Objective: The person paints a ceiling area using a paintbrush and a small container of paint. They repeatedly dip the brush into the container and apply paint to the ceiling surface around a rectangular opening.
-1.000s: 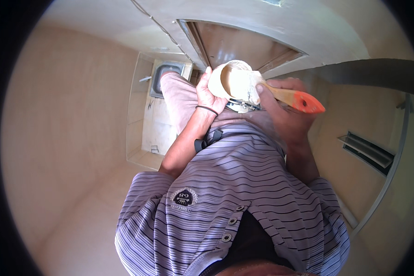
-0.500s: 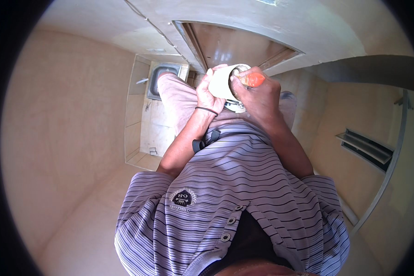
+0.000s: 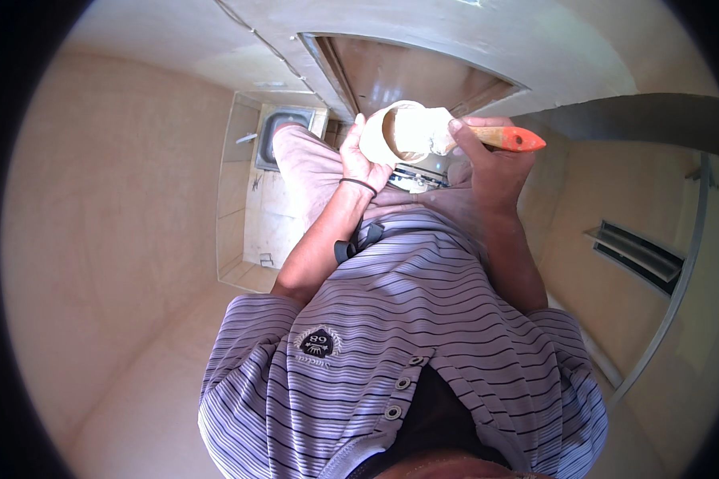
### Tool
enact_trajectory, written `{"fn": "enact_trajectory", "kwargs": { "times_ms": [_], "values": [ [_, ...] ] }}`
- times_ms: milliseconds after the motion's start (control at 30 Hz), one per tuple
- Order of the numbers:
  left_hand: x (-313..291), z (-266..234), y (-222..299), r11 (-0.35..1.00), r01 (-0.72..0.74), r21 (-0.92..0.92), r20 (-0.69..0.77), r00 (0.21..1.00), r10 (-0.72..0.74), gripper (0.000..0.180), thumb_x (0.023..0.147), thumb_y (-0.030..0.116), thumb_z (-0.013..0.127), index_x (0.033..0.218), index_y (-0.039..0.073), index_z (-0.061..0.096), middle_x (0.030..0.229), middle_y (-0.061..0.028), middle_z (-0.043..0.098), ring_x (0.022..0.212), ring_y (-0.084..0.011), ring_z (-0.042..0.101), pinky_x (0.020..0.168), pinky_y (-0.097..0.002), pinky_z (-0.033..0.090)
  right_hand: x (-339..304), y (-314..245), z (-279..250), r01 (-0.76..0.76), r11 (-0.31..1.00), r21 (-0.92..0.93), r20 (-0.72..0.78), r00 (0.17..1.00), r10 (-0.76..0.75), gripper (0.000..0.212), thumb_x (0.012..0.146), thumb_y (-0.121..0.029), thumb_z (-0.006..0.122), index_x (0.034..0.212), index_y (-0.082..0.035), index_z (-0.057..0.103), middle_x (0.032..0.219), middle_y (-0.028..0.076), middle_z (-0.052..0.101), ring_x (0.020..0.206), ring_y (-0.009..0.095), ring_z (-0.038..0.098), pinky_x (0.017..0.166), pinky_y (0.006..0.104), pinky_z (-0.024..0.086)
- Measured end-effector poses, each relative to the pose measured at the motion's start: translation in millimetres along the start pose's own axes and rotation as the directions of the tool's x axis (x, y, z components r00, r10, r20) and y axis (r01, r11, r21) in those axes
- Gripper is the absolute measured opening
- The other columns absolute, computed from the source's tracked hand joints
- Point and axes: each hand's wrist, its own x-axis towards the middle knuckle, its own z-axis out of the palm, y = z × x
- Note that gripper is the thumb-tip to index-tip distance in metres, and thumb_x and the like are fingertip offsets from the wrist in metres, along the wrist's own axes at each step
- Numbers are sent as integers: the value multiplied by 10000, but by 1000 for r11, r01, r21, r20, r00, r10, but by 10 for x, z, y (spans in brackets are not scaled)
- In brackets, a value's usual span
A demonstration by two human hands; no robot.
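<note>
My left hand is wrapped round a cream-coloured paint pot, which is tilted so that its open mouth faces right. Whitish paint coats the inside of the pot. In my right hand is a paintbrush with a wooden handle and an orange-red end. Its bristles are thick with white paint and lie at the pot's mouth, pointing left. The thumb and fingers of that hand pinch the brush near the bristle end of the handle.
On the left, a metal sink is set in a pale counter. A brown door is in the wall ahead. To the right are a louvred window and a long pipe. Below the pot lies a pale object I cannot make out.
My right hand has moved right, drawing the brush out of the pot, so its white-coated bristles now show. The pot in my left hand has turned its mouth more into view.
</note>
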Motion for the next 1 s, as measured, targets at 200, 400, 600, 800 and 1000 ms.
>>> {"fn": "enact_trajectory", "kwargs": {
  "times_ms": [200,400,600,800,1000],
  "values": [
    [38,-53,4,999,39,-30,9,999,-39,622,968,518,540,1343,22,552,1350,-173,591,1261,-360,555,1065,-577,439,8,174,-191,-90,963,254,13,996,90,53,868,8,720,887,36,679,776,90,689,645,108,628,576,246,488],
    [28,-32,17,995,61,-73,12,998,-60,607,957,506,565,1338,34,558,1345,-165,596,1264,-357,553,1067,-578,439,20,233,-417,-305,819,486,133,952,275,158,944,-89,596,975,53,658,813,141,683,659,153,637,552,270,474],
    [40,-47,41,991,86,-101,39,996,-82,588,955,494,572,1337,48,563,1345,-160,598,1272,-360,548,1075,-596,429,51,516,-763,-395,768,503,223,919,326,182,928,-60,578,1025,77,649,855,164,679,710,183,651,535,274,472],
    [18,-38,41,990,72,-122,13,997,-71,609,940,521,574,1290,24,590,1295,-176,628,1225,-374,583,1048,-589,453,117,396,-994,-528,807,264,455,806,379,239,895,-23,635,1100,101,642,835,138,684,683,162,665,522,245,507],
    [-16,-17,51,985,135,-106,1,991,-136,633,939,563,530,1302,49,590,1298,-173,628,1209,-383,591,1021,-582,477,92,186,-1073,-541,841,6,735,573,364,267,877,-12,666,1129,70,631,835,100,686,672,135,650,493,230,483]
  ]
}}
